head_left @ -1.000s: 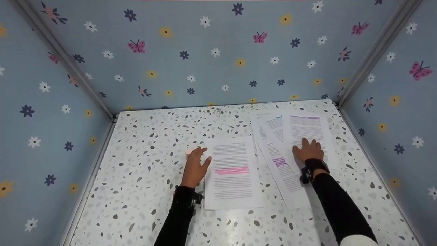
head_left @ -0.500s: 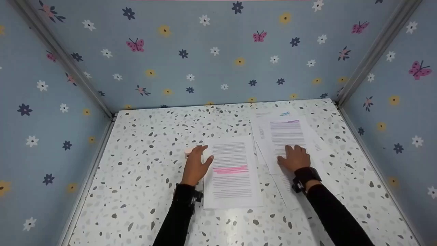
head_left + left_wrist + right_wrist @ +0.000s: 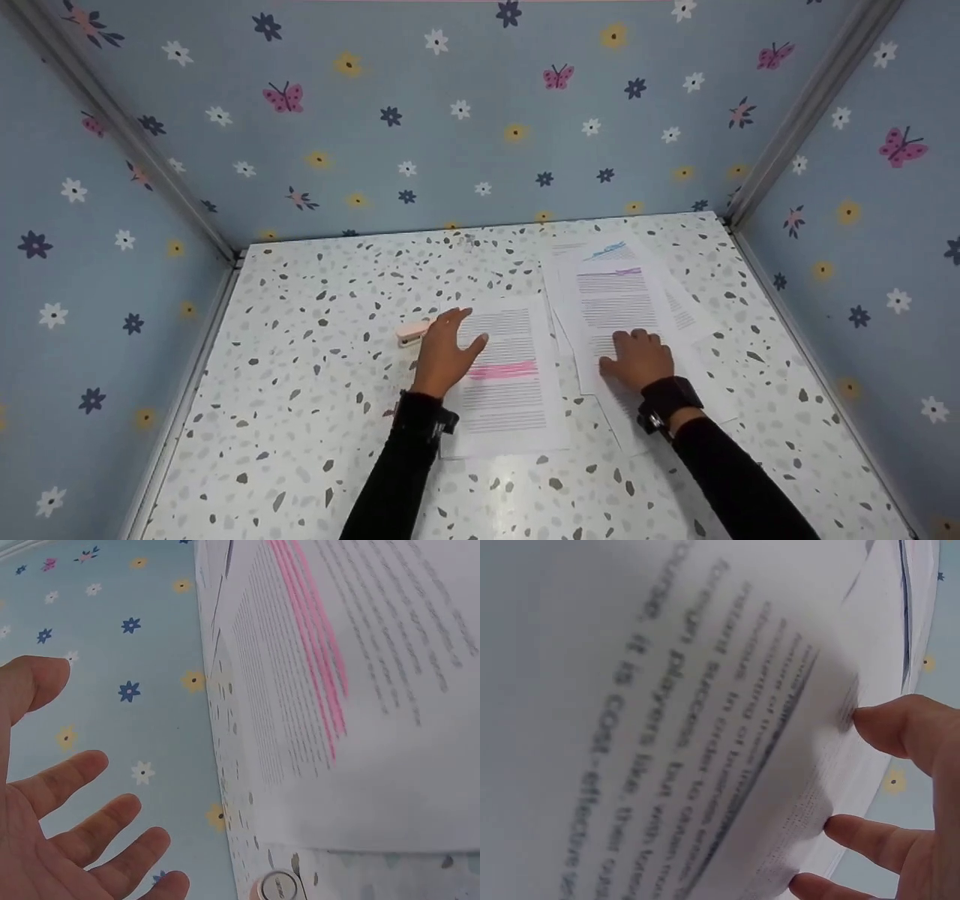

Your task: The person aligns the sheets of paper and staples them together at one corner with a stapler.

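Observation:
A printed sheet with a pink highlighted band (image 3: 504, 373) lies on the speckled table (image 3: 315, 390). My left hand (image 3: 448, 346) is at that sheet's upper left edge, fingers spread and straight, holding nothing; in the left wrist view the fingers (image 3: 71, 787) fan out beside the pink-marked sheet (image 3: 352, 690). A small pink stapler (image 3: 412, 332) lies just left of this hand. My right hand (image 3: 637, 358) presses flat on the top sheet of a loose pile of printed pages (image 3: 616, 296). The right wrist view shows its fingertips (image 3: 889, 727) on a blurred printed page (image 3: 667, 712).
Blue walls with flowers and butterflies (image 3: 465, 127) close in the table at the back and both sides, with metal corner posts (image 3: 787, 127). The fanned pile reaches toward the back right corner. Bare tabletop lies to the left and along the front.
My right hand slid the top sheet left and nearer across the pile. My left hand moved right from over the stapler to the highlighted sheet's edge, uncovering the stapler.

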A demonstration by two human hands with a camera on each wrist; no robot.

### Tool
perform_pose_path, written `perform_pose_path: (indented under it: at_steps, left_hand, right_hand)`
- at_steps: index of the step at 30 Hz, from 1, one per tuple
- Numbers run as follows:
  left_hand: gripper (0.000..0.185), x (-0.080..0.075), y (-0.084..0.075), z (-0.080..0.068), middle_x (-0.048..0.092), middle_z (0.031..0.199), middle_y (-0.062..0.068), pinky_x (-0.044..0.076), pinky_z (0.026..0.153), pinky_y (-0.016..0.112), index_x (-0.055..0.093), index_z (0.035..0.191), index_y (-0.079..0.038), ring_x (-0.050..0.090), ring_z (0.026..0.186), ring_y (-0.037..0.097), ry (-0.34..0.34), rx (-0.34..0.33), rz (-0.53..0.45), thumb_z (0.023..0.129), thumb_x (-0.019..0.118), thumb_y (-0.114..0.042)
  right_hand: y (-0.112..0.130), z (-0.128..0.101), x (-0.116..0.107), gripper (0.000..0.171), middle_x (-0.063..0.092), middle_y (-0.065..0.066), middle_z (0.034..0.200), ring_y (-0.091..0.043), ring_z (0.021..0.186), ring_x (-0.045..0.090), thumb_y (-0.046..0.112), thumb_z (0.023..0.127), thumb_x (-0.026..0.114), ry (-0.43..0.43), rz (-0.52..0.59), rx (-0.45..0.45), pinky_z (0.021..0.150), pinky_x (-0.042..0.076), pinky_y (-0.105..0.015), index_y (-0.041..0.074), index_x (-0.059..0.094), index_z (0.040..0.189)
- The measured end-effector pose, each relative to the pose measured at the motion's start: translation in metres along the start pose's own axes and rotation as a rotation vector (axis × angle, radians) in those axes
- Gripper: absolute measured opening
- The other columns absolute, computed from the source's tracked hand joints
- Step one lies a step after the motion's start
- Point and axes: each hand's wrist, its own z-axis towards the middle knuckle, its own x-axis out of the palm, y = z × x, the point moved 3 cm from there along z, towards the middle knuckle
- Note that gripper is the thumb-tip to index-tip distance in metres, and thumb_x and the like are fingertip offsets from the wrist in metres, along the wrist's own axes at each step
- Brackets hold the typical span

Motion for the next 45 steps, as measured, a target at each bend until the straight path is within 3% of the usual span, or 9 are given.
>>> perform_pose_path:
  at_steps: [4, 10, 15, 20, 25, 31, 35, 41, 45]
  left_hand:
    - [0.054, 0.009, -0.018, 0.012, 0.054, 0.144, 0.015, 0.041, 0.107, 0.049, 0.058, 0.142, -0.010, 0.050, 0.133, 0.033, -0.013, 0.005, -0.028, 0.096, 0.071, -0.035]
    - [0.053, 0.025, -0.049, 0.037, 0.054, 0.143, 0.015, 0.042, 0.107, 0.047, 0.057, 0.141, -0.010, 0.049, 0.134, 0.032, -0.017, 0.002, -0.133, 0.097, 0.069, -0.036]
    - [0.042, 0.046, -0.071, 0.053, 0.064, 0.124, 0.015, 0.049, 0.095, 0.043, 0.061, 0.134, -0.005, 0.062, 0.116, 0.030, 0.004, -0.018, -0.260, 0.098, 0.068, -0.026]
    - [0.027, 0.079, -0.081, 0.062, 0.071, 0.103, 0.014, 0.055, 0.075, 0.034, 0.068, 0.120, -0.005, 0.070, 0.088, 0.024, 0.095, -0.137, -0.377, 0.098, 0.065, -0.020]
    - [0.025, 0.115, -0.079, 0.060, 0.070, 0.108, 0.023, 0.058, 0.074, 0.033, 0.066, 0.116, -0.001, 0.072, 0.091, 0.029, 0.277, -0.346, -0.537, 0.101, 0.061, -0.021]
    - [0.032, 0.135, -0.067, 0.058, 0.070, 0.101, 0.020, 0.060, 0.075, 0.034, 0.061, 0.118, 0.002, 0.073, 0.092, 0.030, 0.422, -0.508, -0.477, 0.103, 0.059, -0.026]
    - [0.025, 0.141, -0.065, 0.057, 0.071, 0.098, 0.022, 0.060, 0.073, 0.037, 0.062, 0.106, 0.003, 0.073, 0.085, 0.029, 0.443, -0.549, -0.487, 0.101, 0.061, -0.021]
    - [0.016, 0.144, -0.072, 0.063, 0.072, 0.093, 0.018, 0.060, 0.070, 0.037, 0.061, 0.095, 0.000, 0.071, 0.077, 0.024, 0.441, -0.554, -0.469, 0.098, 0.060, -0.015]
    - [0.017, 0.147, -0.077, 0.064, 0.070, 0.081, 0.013, 0.058, 0.070, 0.033, 0.064, 0.088, 0.000, 0.069, 0.070, 0.021, 0.451, -0.501, -0.410, 0.096, 0.059, -0.013]
  right_hand:
    - [-0.001, 0.006, -0.023, 0.066, 0.058, -0.032, 0.129, -0.053, 0.113, 0.054, 0.046, 0.091, 0.068, -0.002, 0.092, 0.049, 0.089, 0.044, -0.065, 0.000, 0.057, 0.137]
    - [-0.013, 0.022, -0.072, 0.072, 0.056, -0.035, 0.130, -0.052, 0.112, 0.056, 0.049, 0.095, 0.065, -0.089, 0.164, 0.103, 0.089, 0.046, -0.064, -0.003, 0.051, 0.143]
    - [-0.032, 0.034, -0.096, 0.073, 0.052, -0.038, 0.131, -0.053, 0.111, 0.056, 0.048, 0.098, 0.062, -0.112, 0.241, 0.148, 0.089, 0.047, -0.063, -0.007, 0.047, 0.144]
    - [-0.053, 0.040, -0.087, 0.068, 0.050, -0.037, 0.137, -0.050, 0.121, 0.052, 0.042, 0.102, 0.056, -0.042, 0.364, 0.216, 0.099, 0.043, -0.060, -0.010, 0.044, 0.145]
    - [-0.069, 0.039, -0.062, 0.059, 0.049, -0.036, 0.140, -0.049, 0.124, 0.052, 0.032, 0.103, 0.050, 0.046, 0.423, 0.291, 0.102, 0.043, -0.057, -0.013, 0.047, 0.140]
    - [-0.077, 0.035, -0.046, 0.058, 0.049, -0.033, 0.141, -0.049, 0.127, 0.049, 0.032, 0.102, 0.045, 0.133, 0.433, 0.357, 0.103, 0.041, -0.057, -0.012, 0.048, 0.140]
    - [-0.079, 0.035, -0.046, 0.057, 0.051, -0.032, 0.140, -0.049, 0.126, 0.049, 0.032, 0.101, 0.045, 0.127, 0.425, 0.365, 0.103, 0.040, -0.058, -0.011, 0.051, 0.137]
    - [-0.083, 0.034, -0.050, 0.052, 0.056, -0.031, 0.134, -0.048, 0.123, 0.052, 0.030, 0.099, 0.047, 0.079, 0.451, 0.396, 0.102, 0.040, -0.058, -0.010, 0.056, 0.131]
    - [-0.084, 0.031, -0.053, 0.050, 0.059, -0.030, 0.128, -0.046, 0.119, 0.054, 0.029, 0.100, 0.048, 0.060, 0.465, 0.410, 0.100, 0.042, -0.056, -0.010, 0.057, 0.129]
